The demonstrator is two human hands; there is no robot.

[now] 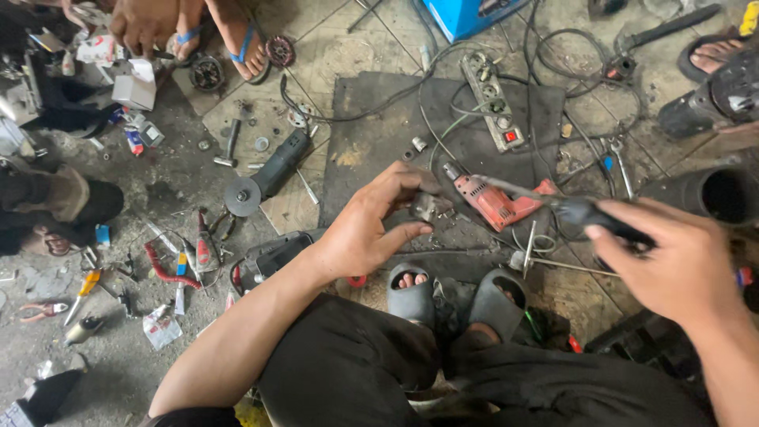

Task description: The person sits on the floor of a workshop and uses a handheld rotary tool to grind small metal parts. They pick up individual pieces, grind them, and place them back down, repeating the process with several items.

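I squat over a dirty workshop floor. My left hand (371,221) pinches a small grey metal part (431,207) between thumb and fingertips. My right hand (680,265) grips the black handle of a long thin tool (589,212), whose metal shaft points left toward the part; the tool is blurred. Just beyond the hands a red power drill (494,202) lies on a dark rubber mat (379,126). My feet in grey sandals (411,296) are below the hands.
An angle grinder (269,175), a hammer (229,146), a grey power strip (494,103) with tangled cables, pliers (35,310) and screwdrivers litter the floor. Another person's hand (142,24) and sandalled feet (241,39) are at the top left. A black pipe (711,194) lies right.
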